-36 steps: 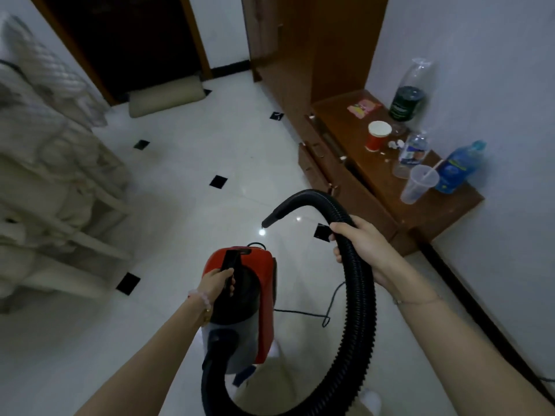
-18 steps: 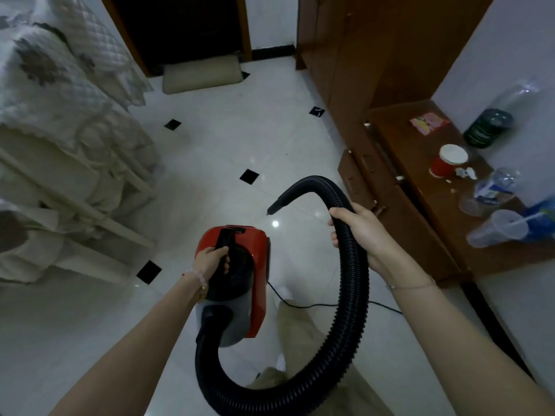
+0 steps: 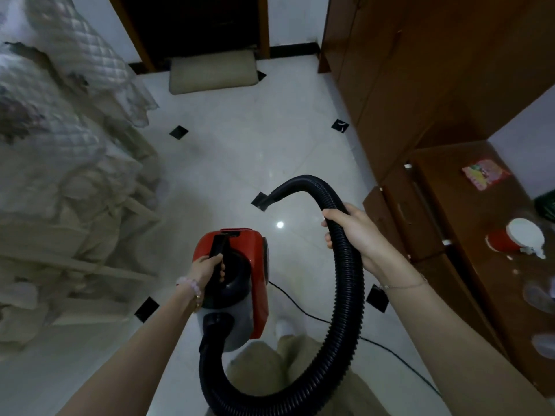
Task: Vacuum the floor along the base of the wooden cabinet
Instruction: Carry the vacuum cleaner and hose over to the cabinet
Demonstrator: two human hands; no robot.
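Note:
A small red and grey vacuum cleaner (image 3: 252, 259) hangs above the white tiled floor (image 3: 246, 151), carried by its black top handle in my left hand (image 3: 208, 267). Its black ribbed hose (image 3: 345, 295) loops from the canister's lower end under my arms and up to the right. My right hand (image 3: 350, 232) grips the hose just below its bend. The open hose end (image 3: 265, 202) points down and left, above the floor. The wooden cabinet (image 3: 399, 85) runs along the right side, its base meeting the floor to the right of the hose.
A low wooden unit (image 3: 468, 235) with drawers carries a red cup (image 3: 510, 238), a pink packet (image 3: 485, 174) and plastic bottles. A bed with quilted covers (image 3: 60, 145) fills the left. A beige mat (image 3: 213, 70) lies at a dark doorway. A black power cord (image 3: 390, 349) trails across the floor.
My view has advanced along the cabinet and turned left; the low unit and bottles slid to the right edge. Both hands keep the same hold on the vacuum and hose.

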